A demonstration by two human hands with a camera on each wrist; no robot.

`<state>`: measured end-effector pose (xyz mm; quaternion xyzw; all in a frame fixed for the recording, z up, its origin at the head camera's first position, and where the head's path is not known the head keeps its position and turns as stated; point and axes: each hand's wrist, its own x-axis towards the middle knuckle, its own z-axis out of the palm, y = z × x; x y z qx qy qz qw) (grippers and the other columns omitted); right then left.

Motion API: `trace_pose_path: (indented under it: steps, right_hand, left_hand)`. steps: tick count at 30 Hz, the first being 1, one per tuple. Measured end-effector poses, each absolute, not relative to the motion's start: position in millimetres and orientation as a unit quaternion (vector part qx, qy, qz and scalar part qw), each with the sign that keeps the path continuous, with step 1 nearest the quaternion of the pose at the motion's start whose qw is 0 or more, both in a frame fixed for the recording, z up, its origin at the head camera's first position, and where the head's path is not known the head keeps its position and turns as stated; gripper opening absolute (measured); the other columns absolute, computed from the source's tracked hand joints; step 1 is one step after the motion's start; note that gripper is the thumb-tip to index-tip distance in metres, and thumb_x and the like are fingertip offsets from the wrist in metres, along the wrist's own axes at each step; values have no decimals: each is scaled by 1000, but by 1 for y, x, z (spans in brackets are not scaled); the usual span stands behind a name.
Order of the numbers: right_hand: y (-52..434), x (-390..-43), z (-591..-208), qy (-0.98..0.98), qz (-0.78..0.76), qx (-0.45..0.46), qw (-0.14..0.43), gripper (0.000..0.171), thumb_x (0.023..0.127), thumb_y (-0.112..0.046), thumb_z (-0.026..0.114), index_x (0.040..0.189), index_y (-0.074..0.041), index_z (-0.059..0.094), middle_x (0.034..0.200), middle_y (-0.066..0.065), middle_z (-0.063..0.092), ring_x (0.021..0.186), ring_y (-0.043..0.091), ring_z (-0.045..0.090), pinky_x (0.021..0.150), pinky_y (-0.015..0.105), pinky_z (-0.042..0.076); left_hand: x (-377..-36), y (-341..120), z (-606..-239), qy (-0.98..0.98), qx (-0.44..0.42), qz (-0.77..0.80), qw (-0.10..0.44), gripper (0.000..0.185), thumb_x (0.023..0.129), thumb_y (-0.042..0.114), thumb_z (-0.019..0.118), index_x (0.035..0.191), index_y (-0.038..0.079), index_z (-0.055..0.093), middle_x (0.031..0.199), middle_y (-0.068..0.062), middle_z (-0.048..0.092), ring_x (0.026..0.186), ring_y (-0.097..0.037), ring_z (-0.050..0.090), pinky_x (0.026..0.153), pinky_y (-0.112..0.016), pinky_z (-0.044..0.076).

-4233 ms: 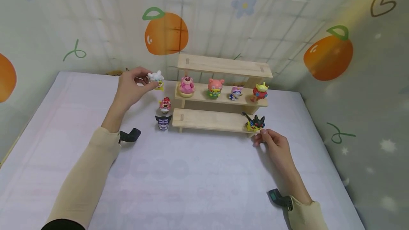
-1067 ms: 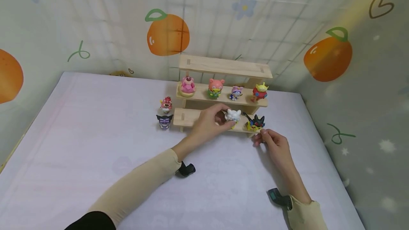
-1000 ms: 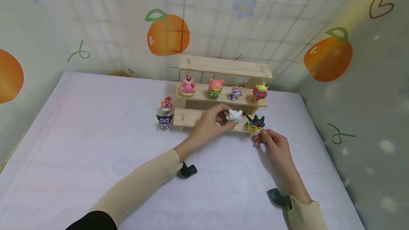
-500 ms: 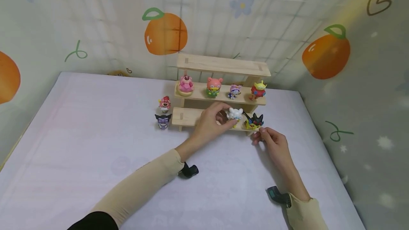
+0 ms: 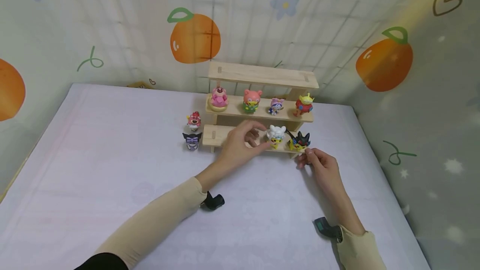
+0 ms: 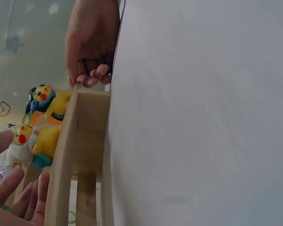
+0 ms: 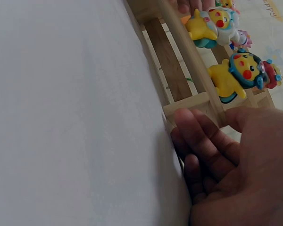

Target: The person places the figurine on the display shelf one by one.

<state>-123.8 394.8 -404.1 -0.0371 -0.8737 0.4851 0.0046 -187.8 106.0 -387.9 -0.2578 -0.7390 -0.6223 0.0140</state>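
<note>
A white-hooded yellow figure (image 5: 276,136) stands on the lowest step of a three-step wooden shelf (image 5: 228,135). To its right on the same step stands a black-hooded yellow figure (image 5: 299,141). My left hand (image 5: 261,138) hovers just left of the white-hooded figure, fingers relaxed and holding nothing. In the left wrist view its fingertips (image 6: 23,200) lie apart from that figure (image 6: 34,141). My right hand (image 5: 306,158) pinches the shelf's front right corner, which the right wrist view shows under its fingers (image 7: 203,141), near the black-hooded figure (image 7: 238,75).
Several small figures line the middle step: a pink bear (image 5: 219,98), a pink duck (image 5: 252,101), a purple one (image 5: 276,106), a green-and-red alien (image 5: 304,104). A red bear (image 5: 193,121) and a purple-black figure (image 5: 192,141) stand on the table, left of the shelf. Patterned walls enclose the table.
My left hand carried the white-hooded figure from the table's left to the lowest step, set it beside the black-hooded one, let go and drew back slightly left. The right hand stayed.
</note>
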Motion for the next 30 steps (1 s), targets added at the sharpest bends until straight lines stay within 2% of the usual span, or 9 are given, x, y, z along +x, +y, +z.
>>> trace_pose_path:
  steps: [7, 10, 15, 17, 22, 24, 30]
  right_hand:
    - [398, -121, -405, -877, 479, -34, 4, 50, 114, -38, 45, 116, 5, 70, 100, 20, 76, 91, 9, 69, 94, 9, 39]
    - [398, -121, -404, -876, 482, -36, 6, 50, 114, -38, 45, 116, 4, 70, 100, 19, 76, 90, 9, 69, 94, 10, 40]
    - [398, -119, -404, -873, 486, -38, 4, 49, 114, -37, 45, 117, 6, 69, 99, 19, 76, 89, 9, 69, 93, 10, 42]
    - [398, -119, -404, -873, 487, -35, 5, 49, 114, -36, 45, 116, 6, 69, 99, 19, 75, 89, 8, 69, 93, 10, 43]
    - [398, -122, -404, -869, 493, -31, 13, 50, 114, -37, 46, 114, 7, 69, 97, 18, 75, 87, 8, 70, 93, 10, 43]
    - [398, -124, -404, -869, 494, -32, 11, 50, 114, -38, 46, 114, 7, 69, 97, 17, 75, 87, 8, 70, 93, 9, 43]
    - [397, -125, -403, -871, 489, -39, 0, 51, 114, -39, 45, 115, 6, 68, 97, 14, 75, 89, 7, 69, 95, 9, 41]
  left_hand:
    - [-180, 82, -384, -742, -275, -611, 7, 32, 89, 17, 87, 116, 9, 71, 117, -6, 69, 90, -26, 70, 80, -34, 62]
    - [-179, 68, -380, -737, -286, -612, 11, 31, 88, 17, 88, 113, 8, 73, 124, -4, 69, 98, -29, 69, 84, -37, 62]
    - [-182, 37, -368, -734, -291, -612, 38, 23, 88, 16, 87, 106, 7, 76, 126, -7, 71, 107, -27, 68, 84, -39, 62]
    - [-187, 21, -363, -728, -288, -620, 55, 18, 89, 13, 86, 103, 7, 76, 123, -10, 72, 104, -24, 68, 82, -39, 62]
    - [-204, -28, -348, -717, -265, -634, 113, 13, 90, 5, 82, 103, 5, 77, 119, -12, 73, 106, -17, 67, 83, -31, 60]
    - [-210, -50, -343, -723, -247, -631, 133, 14, 91, 3, 81, 104, 5, 77, 120, -12, 73, 111, -16, 65, 85, -26, 58]
    - [-222, -104, -333, -744, -179, -623, 162, 16, 92, 5, 80, 108, 1, 76, 118, -10, 73, 116, -15, 63, 90, -22, 55]
